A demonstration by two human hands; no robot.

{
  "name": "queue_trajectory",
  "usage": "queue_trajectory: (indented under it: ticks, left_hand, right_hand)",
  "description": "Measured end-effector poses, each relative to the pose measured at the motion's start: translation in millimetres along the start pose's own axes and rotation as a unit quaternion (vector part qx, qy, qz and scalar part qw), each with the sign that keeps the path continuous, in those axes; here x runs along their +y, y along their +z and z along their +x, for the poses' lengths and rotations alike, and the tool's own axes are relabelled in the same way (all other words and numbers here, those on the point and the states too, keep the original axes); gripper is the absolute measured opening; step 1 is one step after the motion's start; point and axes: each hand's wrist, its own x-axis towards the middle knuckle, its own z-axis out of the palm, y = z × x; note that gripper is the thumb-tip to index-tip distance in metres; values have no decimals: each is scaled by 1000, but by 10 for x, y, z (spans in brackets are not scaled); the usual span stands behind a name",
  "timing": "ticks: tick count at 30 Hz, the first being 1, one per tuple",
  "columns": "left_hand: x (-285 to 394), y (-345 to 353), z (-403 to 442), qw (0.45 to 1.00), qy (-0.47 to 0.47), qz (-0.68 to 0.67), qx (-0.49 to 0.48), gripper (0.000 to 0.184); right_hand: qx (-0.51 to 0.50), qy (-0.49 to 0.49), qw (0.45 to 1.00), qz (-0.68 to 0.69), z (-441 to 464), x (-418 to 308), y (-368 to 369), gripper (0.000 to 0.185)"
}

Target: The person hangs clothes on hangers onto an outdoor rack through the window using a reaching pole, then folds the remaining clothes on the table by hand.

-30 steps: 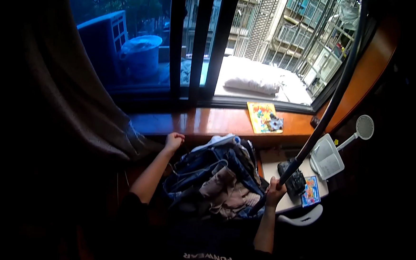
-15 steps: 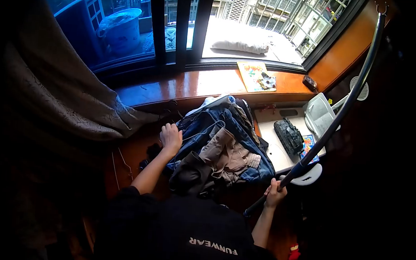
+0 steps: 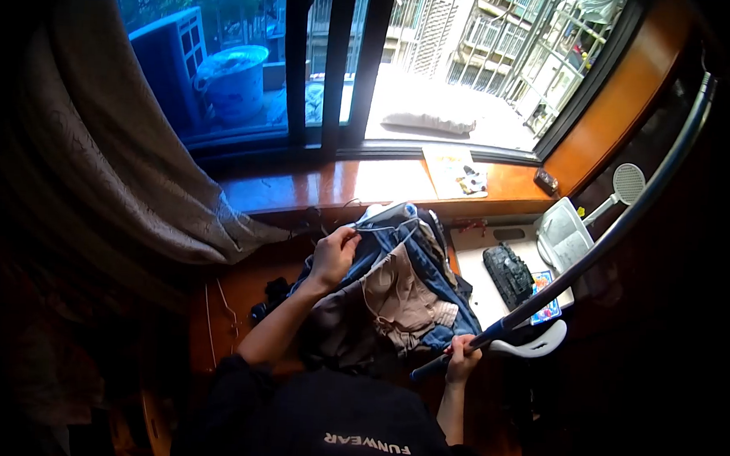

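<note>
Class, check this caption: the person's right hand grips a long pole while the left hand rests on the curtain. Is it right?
Not quite: the left hand is at the pile of clothes, not on the curtain, as the head view shows. The right hand does grip the long pole.

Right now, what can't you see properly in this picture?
All in the head view:
- Bottom of the clothes pile: covered by the clothes on top.
- Pole inside the right hand's grip: the hand covers it.
- Blue card details: too small, and the pole crosses it.
- Book cover on the sill: washed out by glare.
</note>
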Motion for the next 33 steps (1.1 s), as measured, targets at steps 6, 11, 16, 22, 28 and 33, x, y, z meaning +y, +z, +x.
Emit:
queue_trajectory:
  ticks: [6,11,16,22,28,33]
  left_hand:
    - [1598,-4,908,971,231,-15,-55,11]
    - [2782,-128,1709,932,357,53,-34,19]
    - [3531,-112,2435,919,386,-4,-77,21]
    - [3970,39,2706,933,352,-26,-68,17]
    - [4133,73,2751,930,356,-37,-85,13]
    - [4281,4,2450,953,269,-68,-123,22]
  right_hand:
    - [37,-16,997,-72,109,54,-70,28]
    - [-5,9,993,-114,22,533,-245,27]
    - [-70,-20,992,-100,-98,762,-350,18]
    - [-132,33,983,-124,152,943,-415,25]
    - [-162,85,980,-80,381,683,-262,39]
    - [-213,91,971,-53,427,698,-252,40]
